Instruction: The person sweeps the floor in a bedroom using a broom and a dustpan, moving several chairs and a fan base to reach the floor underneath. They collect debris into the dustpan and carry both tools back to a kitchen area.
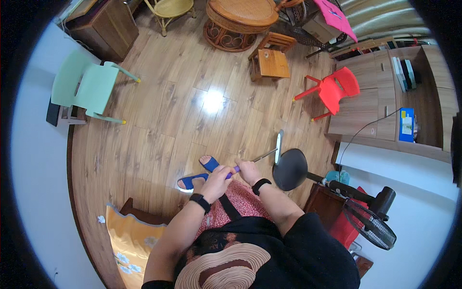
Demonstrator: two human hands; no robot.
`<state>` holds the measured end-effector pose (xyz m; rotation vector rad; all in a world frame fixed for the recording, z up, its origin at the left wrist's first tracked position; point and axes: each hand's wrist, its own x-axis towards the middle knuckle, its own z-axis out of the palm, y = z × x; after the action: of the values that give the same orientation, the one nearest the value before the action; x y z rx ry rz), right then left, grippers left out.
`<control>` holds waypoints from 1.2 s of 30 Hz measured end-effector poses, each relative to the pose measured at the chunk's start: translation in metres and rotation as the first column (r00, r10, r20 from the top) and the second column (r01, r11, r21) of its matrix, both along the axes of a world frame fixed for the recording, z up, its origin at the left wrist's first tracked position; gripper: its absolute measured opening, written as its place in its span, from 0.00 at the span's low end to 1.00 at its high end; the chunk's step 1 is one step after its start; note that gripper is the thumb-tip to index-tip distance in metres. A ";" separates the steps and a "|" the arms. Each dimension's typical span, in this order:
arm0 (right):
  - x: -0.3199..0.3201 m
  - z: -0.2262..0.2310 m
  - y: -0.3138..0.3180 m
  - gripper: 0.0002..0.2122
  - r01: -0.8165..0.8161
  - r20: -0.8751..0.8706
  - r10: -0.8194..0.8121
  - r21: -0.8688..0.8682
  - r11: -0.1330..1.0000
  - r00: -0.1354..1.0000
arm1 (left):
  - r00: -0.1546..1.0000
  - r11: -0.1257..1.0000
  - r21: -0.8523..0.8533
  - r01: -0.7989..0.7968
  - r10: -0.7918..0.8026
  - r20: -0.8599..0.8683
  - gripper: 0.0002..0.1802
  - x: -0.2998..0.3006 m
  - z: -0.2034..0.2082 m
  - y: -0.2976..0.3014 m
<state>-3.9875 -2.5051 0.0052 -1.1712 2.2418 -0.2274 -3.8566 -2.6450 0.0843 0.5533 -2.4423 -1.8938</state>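
Note:
In front of my body, both hands are wrapped round the purple grip of a mop [264, 156]. My left hand [217, 181] closes on the upper end of the grip, nearer to me. Farther along it, my right hand [247, 172] is closed too. From there a thin metal pole slants away to the right and ends in a narrow, white and pale green flat head [278, 147]. This head is at the floor, beside the round black base [290, 169] of a standing fan. Its underside is hidden.
A red chair [332, 94] and a small wooden chair [272, 62] stand ahead to the right, near a cabinet [365, 91]. A green chair [91, 86] is at left. The fan [370, 224] stands close on my right; a yellow floral cloth [130, 241] lies at lower left.

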 end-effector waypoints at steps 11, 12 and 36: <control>0.010 0.000 -0.048 0.08 -0.080 0.110 0.101 -0.180 0.980 0.989 | 0.974 0.968 -0.199 -0.150 0.180 0.139 0.11 0.010 0.038 -0.021; 0.019 0.009 -0.063 0.07 -0.136 0.135 0.167 -0.217 0.967 0.977 | 0.963 0.959 -0.212 -0.190 0.225 0.151 0.12 0.022 0.051 -0.027; 0.449 0.114 -0.399 0.06 -0.495 0.303 0.825 -0.683 0.537 0.477 | 0.513 0.385 -0.699 -0.602 0.858 0.031 0.13 0.420 0.181 -0.194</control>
<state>-3.5388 -2.9043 0.1192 -1.8779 0.9916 -0.7749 -3.4362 -2.8392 0.2656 1.7376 -2.1060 -0.5717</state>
